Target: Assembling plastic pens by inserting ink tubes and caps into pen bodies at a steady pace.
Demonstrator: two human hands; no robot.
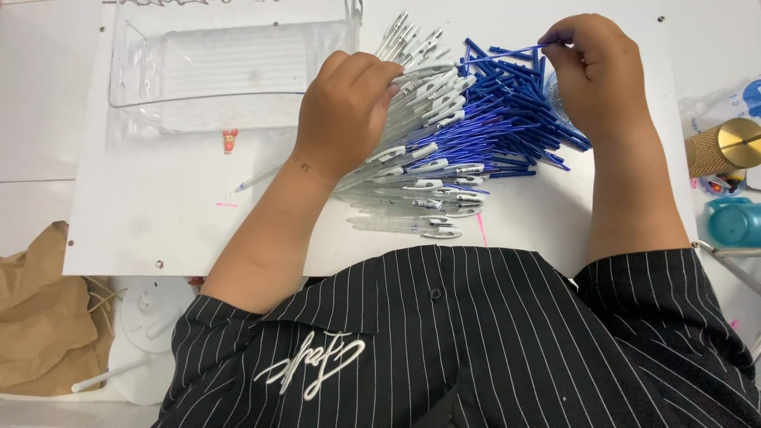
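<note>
My right grip [590, 59] is pinching one blue refill [503, 55] above the refill heap [515, 119]; my left grip [349, 103] is clenching clear pens [420, 150] mid-tabletop [143, 214]. The clear tray [230, 71] is bordering the far edge, leaving bare board at left.

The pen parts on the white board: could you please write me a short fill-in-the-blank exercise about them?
1. The right hand pinches a thin refill whose colour is ____.
2. The left hand rests on the heap of clear ____.
3. The clear plastic tray lies to the ____ of the heap in the picture.
4. The board under everything is ____.

Missing words: blue; pen barrels; left; white
</note>
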